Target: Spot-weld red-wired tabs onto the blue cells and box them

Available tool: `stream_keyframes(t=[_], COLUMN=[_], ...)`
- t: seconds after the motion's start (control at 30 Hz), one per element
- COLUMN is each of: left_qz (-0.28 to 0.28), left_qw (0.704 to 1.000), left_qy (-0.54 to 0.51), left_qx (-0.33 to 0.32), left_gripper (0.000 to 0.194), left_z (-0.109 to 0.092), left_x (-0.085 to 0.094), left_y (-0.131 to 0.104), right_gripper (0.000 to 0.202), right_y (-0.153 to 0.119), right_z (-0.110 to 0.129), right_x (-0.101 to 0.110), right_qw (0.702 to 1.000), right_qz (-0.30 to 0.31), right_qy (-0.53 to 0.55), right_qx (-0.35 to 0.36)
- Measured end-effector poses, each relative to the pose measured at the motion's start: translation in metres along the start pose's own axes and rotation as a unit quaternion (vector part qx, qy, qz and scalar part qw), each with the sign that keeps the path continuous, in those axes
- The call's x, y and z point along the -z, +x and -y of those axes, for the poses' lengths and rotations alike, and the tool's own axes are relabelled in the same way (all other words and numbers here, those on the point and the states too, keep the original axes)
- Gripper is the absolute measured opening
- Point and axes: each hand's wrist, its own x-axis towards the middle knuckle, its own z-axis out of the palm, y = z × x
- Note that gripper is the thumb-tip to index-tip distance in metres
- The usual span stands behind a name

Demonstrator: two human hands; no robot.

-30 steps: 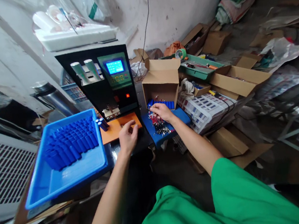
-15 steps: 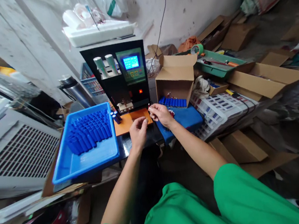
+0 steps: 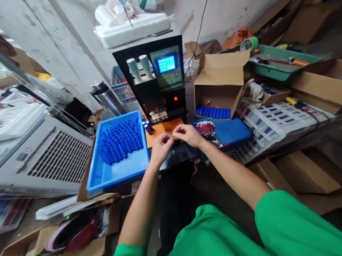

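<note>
My left hand and my right hand meet over the front edge of an orange mat, fingers pinched on something too small to make out. Behind them stands a black machine with a lit screen. Two blue cylinders stand on the mat by the tray. To the left, a blue tray holds many upright blue cylinders. Right of my right hand, small red and silver wired parts lie on a blue cloth surface.
An open cardboard box with blue cylinders lying in it stands right of the machine. A metal flask is behind the tray. Further right are a green tray and a white plastic crate. White foam tops the machine.
My view has shifted, so the scene sits further right. My hands have come together, fingertips nearly touching. The pile of wired parts, mostly hidden behind my right hand before, now shows.
</note>
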Motion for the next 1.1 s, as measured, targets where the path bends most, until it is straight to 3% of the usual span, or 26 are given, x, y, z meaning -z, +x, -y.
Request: stream_keyframes(t=[0.07,0.1,0.17,0.23,0.3,0.43,0.57,0.63,0.8,1.1], left_qz=[-0.007,-0.039,-0.154,-0.27,-0.319,-0.311,-0.285,-0.261,-0.174,-0.173], left_qw=[0.999,0.998,0.981,0.941,0.906,0.881,0.872,0.882,0.942,0.972], left_qy=[0.031,0.054,0.12,0.199,0.269,0.34,0.382,0.383,0.286,0.157], left_qx=[0.002,0.005,0.018,0.04,0.069,0.11,0.114,0.083,-0.002,-0.003], left_gripper=[0.027,0.026,0.024,0.024,0.028,0.029,0.019,0.015,0.007,0.018], left_z=[0.001,0.001,0.003,0.005,0.009,0.018,0.019,0.018,0.015,0.027], left_x=[0.005,0.007,0.014,0.024,0.033,0.044,0.04,0.033,0.011,-0.001], left_y=[-0.001,-0.002,0.0,0.007,0.017,0.036,0.036,0.032,0.033,0.038], right_gripper=[0.027,0.027,0.027,0.028,0.029,0.033,0.036,0.037,0.039,0.021], right_y=[-0.001,-0.001,-0.001,-0.001,-0.002,-0.004,-0.004,0.0,0.021,0.056], right_z=[-0.002,-0.003,-0.005,-0.008,-0.011,-0.015,-0.018,-0.02,-0.024,-0.03], right_x=[-0.002,-0.003,-0.005,-0.006,-0.006,-0.008,-0.008,-0.006,-0.006,-0.023], right_qw=[1.0,1.0,0.999,0.998,0.998,0.997,0.995,0.992,0.983,0.976], right_qz=[0.001,-0.005,-0.027,-0.049,-0.057,-0.056,-0.069,-0.087,-0.139,-0.152], right_qy=[-0.001,0.002,0.01,0.022,0.03,0.032,0.054,0.07,0.1,0.124], right_qx=[-0.003,-0.005,-0.013,-0.022,-0.029,-0.038,-0.047,-0.053,-0.07,-0.09])
